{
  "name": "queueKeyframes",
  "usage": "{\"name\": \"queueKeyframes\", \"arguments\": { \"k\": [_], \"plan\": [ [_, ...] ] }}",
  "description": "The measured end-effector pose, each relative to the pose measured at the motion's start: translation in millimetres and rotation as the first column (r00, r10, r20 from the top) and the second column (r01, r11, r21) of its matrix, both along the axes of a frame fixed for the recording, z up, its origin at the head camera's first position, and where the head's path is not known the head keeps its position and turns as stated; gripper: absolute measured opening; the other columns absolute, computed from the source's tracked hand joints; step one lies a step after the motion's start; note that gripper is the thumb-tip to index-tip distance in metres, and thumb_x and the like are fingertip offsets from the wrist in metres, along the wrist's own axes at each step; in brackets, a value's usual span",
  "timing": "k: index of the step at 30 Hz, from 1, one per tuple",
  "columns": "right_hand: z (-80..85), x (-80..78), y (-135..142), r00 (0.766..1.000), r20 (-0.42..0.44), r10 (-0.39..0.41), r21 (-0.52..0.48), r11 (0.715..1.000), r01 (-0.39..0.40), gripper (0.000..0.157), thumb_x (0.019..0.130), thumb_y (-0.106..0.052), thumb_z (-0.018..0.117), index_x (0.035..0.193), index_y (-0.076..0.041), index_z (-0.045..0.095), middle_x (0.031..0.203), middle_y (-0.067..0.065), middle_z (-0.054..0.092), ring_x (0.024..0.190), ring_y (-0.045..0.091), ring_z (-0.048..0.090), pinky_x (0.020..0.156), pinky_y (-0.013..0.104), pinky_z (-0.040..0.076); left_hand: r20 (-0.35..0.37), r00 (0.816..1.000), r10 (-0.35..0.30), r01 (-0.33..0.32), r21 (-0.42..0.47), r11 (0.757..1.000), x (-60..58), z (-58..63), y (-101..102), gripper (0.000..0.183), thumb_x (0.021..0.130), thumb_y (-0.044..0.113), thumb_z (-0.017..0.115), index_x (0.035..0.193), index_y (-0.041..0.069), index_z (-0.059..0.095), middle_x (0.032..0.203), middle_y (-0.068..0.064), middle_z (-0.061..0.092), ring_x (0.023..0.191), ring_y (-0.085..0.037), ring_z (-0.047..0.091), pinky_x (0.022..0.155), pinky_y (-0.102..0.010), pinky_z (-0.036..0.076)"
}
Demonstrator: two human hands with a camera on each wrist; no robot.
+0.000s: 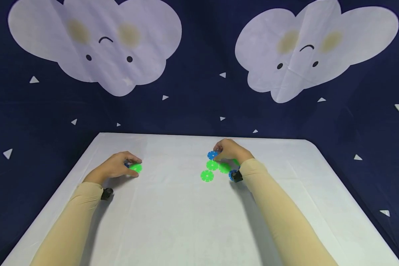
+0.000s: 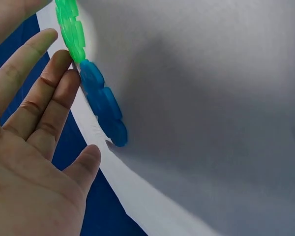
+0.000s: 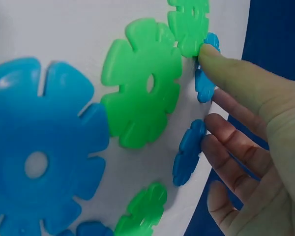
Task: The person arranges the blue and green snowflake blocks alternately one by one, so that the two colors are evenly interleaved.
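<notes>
On the left of the table my left hand (image 1: 118,165) holds a green snowflake disc (image 1: 135,168) between thumb and index finger, at its edges. A blue snowflake disc (image 2: 103,105) lies flat beside it, under the fingers and partly hidden in the head view. Farther right, my right hand (image 1: 232,149) pinches a blue snowflake disc (image 1: 212,155) with thumb and index finger. The thumb covers part of that disc in the right wrist view. Just below this disc are two green snowflake discs, one nearer (image 1: 207,176) and one farther (image 1: 212,165).
More discs lie under and around the right hand: a green one (image 1: 224,168), a blue one (image 1: 232,174) by the wrist camera, and another blue one (image 3: 189,152) near the fingers. The white table (image 1: 173,210) ends at a dark blue cloth (image 1: 199,74) with clouds.
</notes>
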State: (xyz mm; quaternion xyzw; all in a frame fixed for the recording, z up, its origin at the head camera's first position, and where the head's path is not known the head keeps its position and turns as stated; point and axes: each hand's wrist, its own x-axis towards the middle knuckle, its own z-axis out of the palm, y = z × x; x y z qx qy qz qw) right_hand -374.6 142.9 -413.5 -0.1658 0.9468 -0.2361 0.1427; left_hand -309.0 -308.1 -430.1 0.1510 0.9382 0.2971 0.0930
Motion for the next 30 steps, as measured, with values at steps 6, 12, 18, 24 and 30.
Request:
{"name": "queueKeyframes", "arguments": {
  "k": [6,12,18,24,30],
  "plan": [
    [2.2,2.1,-2.0,1.000,-0.030,-0.005,0.007,1.000,0.005,0.036,0.089,-0.017,0.089,0.120,-0.003,0.078,0.117,0.013,0.076,0.111,0.026,0.066,0.109,0.043,0.055,-0.009,1.000,0.002,-0.002,-0.008,1.000,-0.4,0.4,-1.8,0.052,0.082,0.020,0.094,0.128,0.002,0.075,0.126,-0.020,0.071,0.123,-0.043,0.064,0.114,-0.066,0.047],
    [4.1,2.6,-3.6,0.999,-0.026,-0.025,0.020,0.999,0.026,0.036,0.089,-0.017,0.089,0.121,-0.003,0.078,0.124,0.015,0.076,0.120,0.031,0.067,0.114,0.045,0.053,-0.020,1.000,-0.002,0.002,-0.016,1.000,-0.9,1.2,-1.2,0.050,0.082,0.019,0.094,0.126,0.001,0.076,0.126,-0.020,0.071,0.121,-0.041,0.065,0.113,-0.066,0.047],
    [5.2,4.0,-6.6,0.998,-0.004,-0.057,0.012,0.998,0.057,0.037,0.089,-0.015,0.089,0.121,-0.003,0.076,0.128,0.015,0.075,0.125,0.032,0.067,0.118,0.046,0.052,-0.025,1.000,-0.005,0.004,-0.031,1.000,0.1,2.6,-2.4,0.050,0.082,0.020,0.094,0.125,0.001,0.077,0.125,-0.020,0.071,0.120,-0.041,0.066,0.112,-0.066,0.048],
    [5.5,4.6,-10.0,0.997,0.025,-0.070,-0.001,0.998,0.070,0.036,0.090,-0.017,0.089,0.121,-0.004,0.075,0.129,0.015,0.074,0.126,0.032,0.066,0.118,0.046,0.051,-0.010,1.000,0.021,-0.022,-0.038,0.999,4.0,3.4,-5.8,0.051,0.082,0.020,0.094,0.126,0.001,0.077,0.126,-0.020,0.072,0.121,-0.042,0.065,0.111,-0.065,0.050],
    [4.6,4.1,-8.9,0.992,0.053,-0.115,0.028,0.993,0.114,0.037,0.090,-0.018,0.089,0.122,-0.005,0.075,0.130,0.014,0.073,0.126,0.031,0.065,0.119,0.046,0.050,-0.007,1.000,0.014,-0.014,-0.020,1.000,3.0,0.5,-3.7,0.052,0.082,0.021,0.094,0.127,0.001,0.077,0.127,-0.020,0.071,0.121,-0.041,0.065,0.109,-0.063,0.051]
  ]
}}
